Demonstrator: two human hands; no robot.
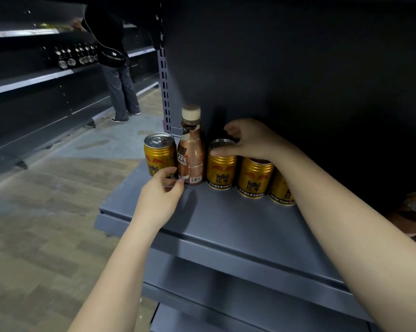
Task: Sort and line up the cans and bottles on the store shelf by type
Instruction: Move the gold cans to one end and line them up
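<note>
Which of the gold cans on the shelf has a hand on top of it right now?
The gold can just right of the coffee bottle: the right hand grips its rim. The other cans are not gripped this way.

We observe both forearms bare to the frame edge; left hand (157,196) and right hand (250,140) without gloves, rings, or watch.
</note>
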